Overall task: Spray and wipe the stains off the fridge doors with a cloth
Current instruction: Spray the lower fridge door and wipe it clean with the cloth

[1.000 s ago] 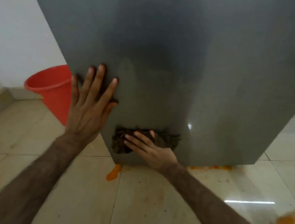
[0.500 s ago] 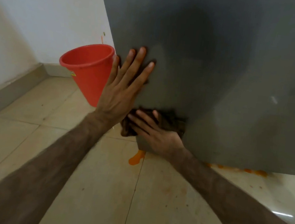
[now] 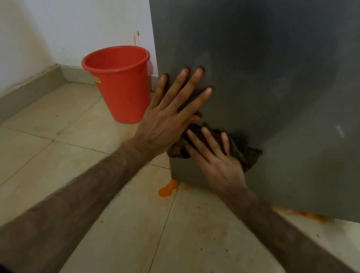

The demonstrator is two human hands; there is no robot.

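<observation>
One grey fridge door point(image 3: 272, 68), no brand mark or writing visible on it. One dark brown cloth point(image 3: 243, 151), bunched, pressed flat against the door near its lower left corner. Right hand point(image 3: 218, 163) lies on the cloth, fingers straight and spread, pressing it to the door, not clenched round it. Left hand point(image 3: 169, 115) flat on the door just above and left of the cloth, fingers point(image 3: 198, 74) splayed, holding nothing; its thumb touches the cloth's upper edge. One red bucket point(image 3: 119, 82) stands on the tiled floor point(image 3: 49, 155) by the door's left edge, near the wall corner; one small yellow label on its side, print too small to read. One orange puddle point(image 3: 167, 190) on the floor under the door's lower left corner; more orange smears point(image 3: 300, 214) along the door's bottom edge, number unclear. Orange specks point(image 3: 135, 39) on the white wall point(image 3: 54, 9) above the bucket.
</observation>
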